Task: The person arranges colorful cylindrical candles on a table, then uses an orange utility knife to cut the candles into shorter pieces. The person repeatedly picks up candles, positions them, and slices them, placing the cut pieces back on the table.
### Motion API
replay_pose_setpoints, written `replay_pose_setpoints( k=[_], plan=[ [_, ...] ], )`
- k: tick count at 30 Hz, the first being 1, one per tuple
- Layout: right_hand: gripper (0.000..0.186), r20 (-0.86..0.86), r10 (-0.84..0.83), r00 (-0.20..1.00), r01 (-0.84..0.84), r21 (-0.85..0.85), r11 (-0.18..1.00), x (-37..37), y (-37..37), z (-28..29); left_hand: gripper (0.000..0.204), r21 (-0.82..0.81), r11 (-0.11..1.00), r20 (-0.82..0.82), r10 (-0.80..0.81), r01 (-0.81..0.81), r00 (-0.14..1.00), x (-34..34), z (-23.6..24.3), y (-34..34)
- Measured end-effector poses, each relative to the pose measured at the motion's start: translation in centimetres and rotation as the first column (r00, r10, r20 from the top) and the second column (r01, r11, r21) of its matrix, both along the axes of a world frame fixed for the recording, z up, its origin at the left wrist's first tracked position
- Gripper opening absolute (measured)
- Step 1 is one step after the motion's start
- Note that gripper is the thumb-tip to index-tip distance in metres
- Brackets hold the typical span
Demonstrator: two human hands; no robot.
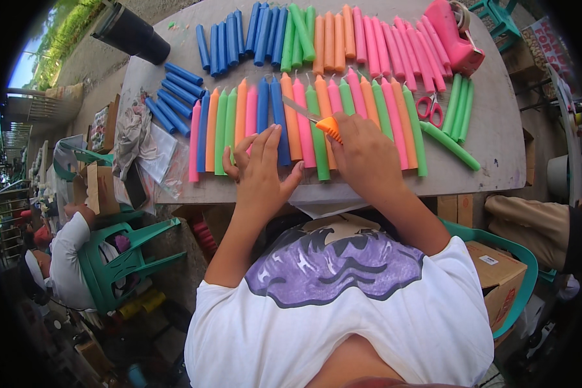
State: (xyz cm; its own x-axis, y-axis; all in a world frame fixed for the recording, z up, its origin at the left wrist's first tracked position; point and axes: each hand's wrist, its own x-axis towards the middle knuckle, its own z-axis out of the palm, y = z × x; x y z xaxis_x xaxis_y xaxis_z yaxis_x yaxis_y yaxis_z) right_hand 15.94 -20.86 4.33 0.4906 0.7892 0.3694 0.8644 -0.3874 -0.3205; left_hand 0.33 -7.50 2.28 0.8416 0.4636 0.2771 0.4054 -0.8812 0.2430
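Note:
A long row of taper candles in pink, blue, orange and green lies side by side near the table's front edge. My left hand [260, 167] rests on this row with its fingers stretched out, touching a blue candle [278, 110] and its neighbours. In my right hand [368, 156] is a utility knife [328, 125] with an orange handle, its blade pointing up and left across an orange candle [291, 134] and a pink one. The lower part of the knife's handle is hidden under my fingers.
Behind the row lie more blue [231, 40], green, orange and pink candles [394, 46]. A pink tape dispenser [456, 39], scissors [429, 111] and loose green candles [451, 143] are at right. At left are a black cup [130, 35], a cloth [134, 132] and a phone [134, 186]. Another person [71, 258] sits far left.

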Motion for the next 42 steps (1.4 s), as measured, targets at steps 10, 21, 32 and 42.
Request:
replay_pose_setpoints(
  k=[10, 21, 32, 42],
  plan=[
    [0.032, -0.122, 0.001, 0.993, -0.01, -0.072, 0.997, -0.2, -0.2, 1.4, 0.062, 0.015, 0.996, -0.018, -0.089, 0.089, 0.996, -1.3, 0.6, 1.8],
    [0.035, -0.042, 0.02, 0.999, -0.022, -0.045, 0.999, 0.0, -0.3, 1.3, 0.056, -0.008, 0.995, -0.007, -0.102, 0.102, 0.995, -0.7, 1.3, 2.2],
    [0.035, -0.056, 0.011, 0.998, -0.013, -0.048, 0.999, -0.1, -0.5, 1.9, 0.074, -0.08, 0.98, -0.013, -0.183, 0.181, 0.983, -0.3, 2.6, 1.4],
    [0.034, -0.118, -0.105, 0.987, 0.107, 0.009, 0.994, 0.8, -2.1, 2.9, 0.089, -0.122, 0.906, -0.011, -0.409, 0.405, 0.912, 2.1, 2.3, -0.3]
  ],
)
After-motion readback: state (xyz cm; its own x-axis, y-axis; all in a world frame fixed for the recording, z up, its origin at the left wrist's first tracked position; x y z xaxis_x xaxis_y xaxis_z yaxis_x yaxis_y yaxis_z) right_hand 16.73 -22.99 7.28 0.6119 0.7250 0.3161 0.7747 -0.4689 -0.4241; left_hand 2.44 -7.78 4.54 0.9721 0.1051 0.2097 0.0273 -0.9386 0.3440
